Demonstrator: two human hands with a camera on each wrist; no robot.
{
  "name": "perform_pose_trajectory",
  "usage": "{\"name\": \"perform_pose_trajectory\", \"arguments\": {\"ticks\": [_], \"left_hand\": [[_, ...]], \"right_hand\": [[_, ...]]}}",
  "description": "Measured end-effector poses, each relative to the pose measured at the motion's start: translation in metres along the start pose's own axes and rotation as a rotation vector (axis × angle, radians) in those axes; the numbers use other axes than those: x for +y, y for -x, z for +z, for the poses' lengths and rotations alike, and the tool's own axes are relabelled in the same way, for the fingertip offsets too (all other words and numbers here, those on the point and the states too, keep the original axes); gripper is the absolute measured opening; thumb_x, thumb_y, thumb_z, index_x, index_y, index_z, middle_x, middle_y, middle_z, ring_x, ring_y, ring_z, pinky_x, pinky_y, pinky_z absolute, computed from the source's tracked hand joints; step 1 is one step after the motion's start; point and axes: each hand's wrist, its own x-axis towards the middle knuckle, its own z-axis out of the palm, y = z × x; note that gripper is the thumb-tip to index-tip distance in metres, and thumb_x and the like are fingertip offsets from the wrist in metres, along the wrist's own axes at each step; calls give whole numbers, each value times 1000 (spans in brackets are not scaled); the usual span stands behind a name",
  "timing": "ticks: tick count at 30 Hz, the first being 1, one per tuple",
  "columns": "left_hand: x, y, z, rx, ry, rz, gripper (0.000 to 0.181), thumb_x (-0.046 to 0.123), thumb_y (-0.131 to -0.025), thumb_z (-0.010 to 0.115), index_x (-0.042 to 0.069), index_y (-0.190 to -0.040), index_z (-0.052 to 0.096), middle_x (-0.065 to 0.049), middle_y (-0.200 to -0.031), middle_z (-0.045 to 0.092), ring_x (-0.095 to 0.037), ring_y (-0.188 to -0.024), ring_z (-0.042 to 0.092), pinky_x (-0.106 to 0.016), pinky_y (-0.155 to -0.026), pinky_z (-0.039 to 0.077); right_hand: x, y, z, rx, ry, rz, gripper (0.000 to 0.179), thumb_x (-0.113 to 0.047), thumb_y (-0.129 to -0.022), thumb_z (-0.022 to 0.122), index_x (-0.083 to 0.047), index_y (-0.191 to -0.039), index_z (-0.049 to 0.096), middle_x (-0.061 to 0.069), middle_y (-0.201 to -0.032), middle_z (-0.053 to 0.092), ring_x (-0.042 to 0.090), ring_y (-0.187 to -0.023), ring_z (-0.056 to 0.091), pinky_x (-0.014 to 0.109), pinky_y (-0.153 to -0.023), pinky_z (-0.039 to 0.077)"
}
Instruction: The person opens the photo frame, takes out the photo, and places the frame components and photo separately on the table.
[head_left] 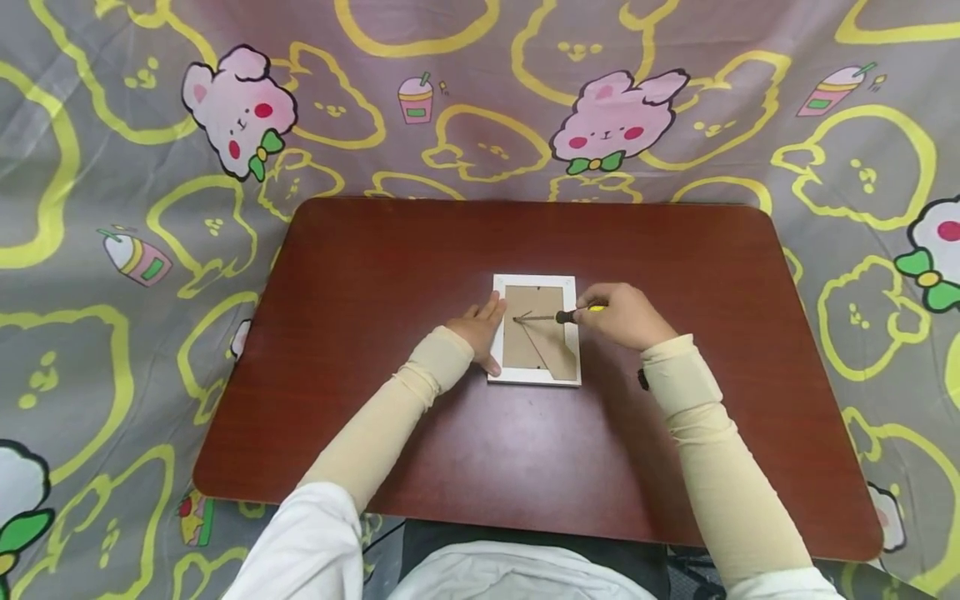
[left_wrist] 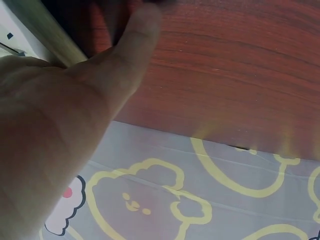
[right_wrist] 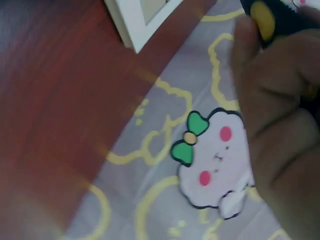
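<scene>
A white picture frame [head_left: 534, 377] lies on the table with its brown backing board [head_left: 534, 298] facing up. My left hand [head_left: 477, 328] rests along the frame's left side, fingers straight and thumb by the lower left corner. In the left wrist view the thumb [left_wrist: 132, 47] stretches out beside the frame's edge. My right hand [head_left: 628, 315] grips a screwdriver [head_left: 566, 317] with a black and yellow handle, held nearly flat over the board. Its shaft points left, the tip at the board's left part; whether it touches is unclear. A thin dark line runs diagonally down the board.
The reddish-brown table [head_left: 390, 250] has rounded corners. A grey patterned cloth [head_left: 480, 75] hangs behind it and at both sides. A small dark object [head_left: 642, 379] shows beside the right wrist.
</scene>
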Motion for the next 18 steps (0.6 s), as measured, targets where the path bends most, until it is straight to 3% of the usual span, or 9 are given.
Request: {"name": "perform_pose_trajectory", "arguments": {"ticks": [3, 7, 10, 18], "left_hand": [[1, 2, -3, -4, -3, -1, 138, 49, -69, 87, 12, -162, -8, -8, -166, -17, -40, -150, 14, -55, -110, 36], [0, 5, -2, -12, 13, -5, 137, 48, -71, 87, 13, -162, -9, -7, -165, -19, -41, -150, 13, -55, -112, 34], [-1, 4, 0, -12, 15, -5, 137, 48, -71, 87, 13, -162, -10, -7, -165, -20, -42, -150, 13, -56, -111, 34], [-1, 0, -1, -11, 5, -9, 137, 49, -72, 86, 14, -162, -11, -5, -165, -21, -40, -151, 12, -57, -109, 36]], "right_hand": [[6, -1, 2, 162, -164, -2, 29, -19, -90, 73, -5, -115, 69, 12, -108, 68, 26, -94, 60, 34, -79, 49], [6, -5, 14, 308, -319, -51, 38, -22, -93, 72, -5, -126, 62, 15, -110, 64, 24, -89, 59, 25, -73, 50], [4, -10, 21, 322, -316, -77, 33, -21, -98, 66, -6, -126, 57, 15, -106, 63, 24, -86, 59, 29, -74, 49], [1, -25, 20, 237, -212, -62, 29, -18, -99, 59, -5, -121, 47, 19, -100, 59, 32, -88, 58, 44, -80, 47]]}}
